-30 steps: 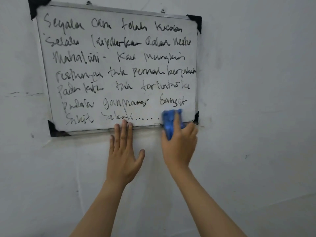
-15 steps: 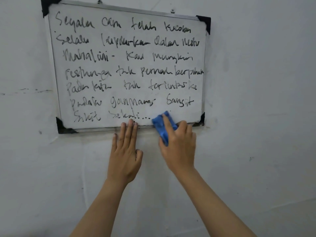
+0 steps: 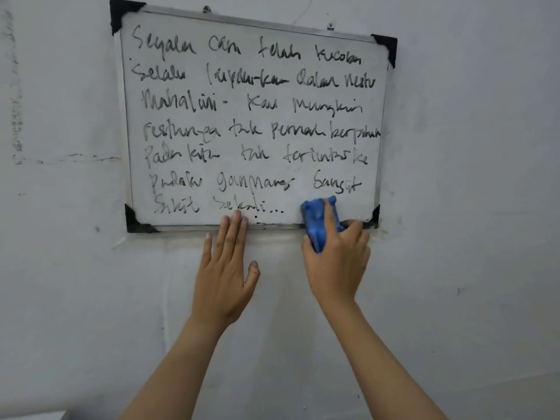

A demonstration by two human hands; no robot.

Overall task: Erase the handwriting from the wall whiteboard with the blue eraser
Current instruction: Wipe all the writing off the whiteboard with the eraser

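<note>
A metal-framed whiteboard (image 3: 300, 194) with black corner caps hangs on the wall, covered in several lines of black handwriting (image 3: 251, 107). My right hand (image 3: 336, 265) grips the blue eraser (image 3: 318, 219) and presses it on the board's bottom row, toward the right corner. The eraser overlaps the lower frame. My left hand (image 3: 225, 274) lies flat on the wall below the board, fingers spread, fingertips touching the bottom frame under the word in the last row. A few dots of writing remain left of the eraser.
The pale wall (image 3: 469, 177) around the board carries scuffs and grey marks at the left (image 3: 18, 116). Two small hooks (image 3: 207, 9) hold the board's top edge.
The eraser swept left along the bottom row, wiping some trailing dots, then moved back right. My left hand stayed on the wall. The view shifted so the board sits further right.
</note>
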